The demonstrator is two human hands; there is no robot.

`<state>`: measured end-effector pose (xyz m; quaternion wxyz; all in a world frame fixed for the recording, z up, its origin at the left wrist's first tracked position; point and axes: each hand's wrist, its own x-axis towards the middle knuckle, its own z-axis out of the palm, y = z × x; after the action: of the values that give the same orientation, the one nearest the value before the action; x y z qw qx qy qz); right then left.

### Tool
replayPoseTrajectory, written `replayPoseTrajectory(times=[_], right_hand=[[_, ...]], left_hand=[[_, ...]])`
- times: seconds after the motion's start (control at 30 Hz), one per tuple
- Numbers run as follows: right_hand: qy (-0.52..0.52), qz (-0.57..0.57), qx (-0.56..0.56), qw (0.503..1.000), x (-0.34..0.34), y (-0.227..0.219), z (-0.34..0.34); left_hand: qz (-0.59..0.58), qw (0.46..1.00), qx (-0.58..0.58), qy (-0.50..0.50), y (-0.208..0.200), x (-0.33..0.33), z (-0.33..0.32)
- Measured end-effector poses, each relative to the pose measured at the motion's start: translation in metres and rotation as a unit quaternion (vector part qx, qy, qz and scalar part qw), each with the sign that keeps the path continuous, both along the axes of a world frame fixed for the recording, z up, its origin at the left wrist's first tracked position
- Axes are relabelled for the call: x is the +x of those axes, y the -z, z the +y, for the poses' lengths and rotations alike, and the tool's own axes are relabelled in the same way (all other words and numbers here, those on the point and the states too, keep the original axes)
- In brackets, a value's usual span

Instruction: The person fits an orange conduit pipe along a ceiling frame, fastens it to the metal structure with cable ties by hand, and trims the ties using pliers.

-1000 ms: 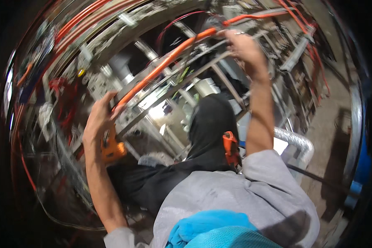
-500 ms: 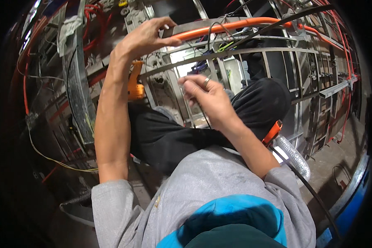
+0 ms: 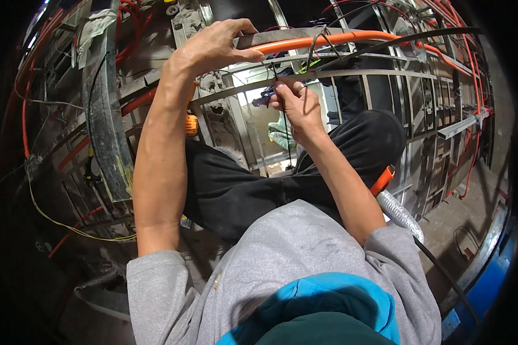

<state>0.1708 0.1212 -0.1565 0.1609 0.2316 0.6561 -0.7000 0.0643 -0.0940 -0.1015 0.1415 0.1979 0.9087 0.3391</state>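
Note:
My left hand [image 3: 220,47] is wrapped over an orange conduit pipe [image 3: 328,39] and the grey metal bar [image 3: 276,38] behind it, thumb on the pipe's near side. Just below the pipe, my right hand [image 3: 302,109] pinches a thin black cable tie [image 3: 285,129]. The tie's upper end points up toward the pipe; its long lower part hangs down past my fingers. To the right of my left hand, a black loop [image 3: 312,50] with a loose tail goes round the pipe. A ring is on a finger of my right hand.
Metal framing [image 3: 380,73] crosses the space beyond my legs. An orange-yellow tool [image 3: 191,125] is partly hidden behind my left forearm. At right lie a silver flexible duct [image 3: 402,217] and an orange-red tube end [image 3: 384,179]. A wide metal channel [image 3: 102,109] stands at left.
My right hand has moved up and slightly right toward the pipe, bringing the black cable tie up. My left hand keeps its hold on the pipe; the view has shifted slightly.

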Motion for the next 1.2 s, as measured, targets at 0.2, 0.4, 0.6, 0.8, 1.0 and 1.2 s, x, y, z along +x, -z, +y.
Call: replayPoseTrajectory(times=[0.2, 0.4, 0.6, 0.8, 1.0, 1.2], right_hand=[[0.003, 0.025, -0.03, 0.999, -0.028, 0.028, -0.02], [0.097, 0.022, -0.145, 0.984, -0.052, 0.04, -0.039], [0.102, 0.044, -0.236, 0.965, -0.059, 0.051, -0.04], [0.124, 0.07, -0.29, 0.946, -0.061, 0.045, -0.049], [0.102, 0.046, -0.22, 0.969, -0.077, 0.05, -0.057], [0.089, 0.098, -0.431, 0.893, -0.093, 0.073, -0.056]], left_hand=[[-0.024, 0.999, 0.029, -0.004, -0.005, -0.003, 0.002], [-0.036, 0.998, 0.015, -0.046, -0.007, 0.001, 0.002], [-0.067, 0.997, -0.006, -0.045, -0.015, 0.0, 0.003], [-0.07, 0.995, -0.024, -0.064, -0.004, -0.005, 0.001], [-0.14, 0.988, -0.024, -0.056, -0.008, -0.011, 0.0], [-0.138, 0.99, 0.029, -0.025, -0.007, -0.012, 0.004]])
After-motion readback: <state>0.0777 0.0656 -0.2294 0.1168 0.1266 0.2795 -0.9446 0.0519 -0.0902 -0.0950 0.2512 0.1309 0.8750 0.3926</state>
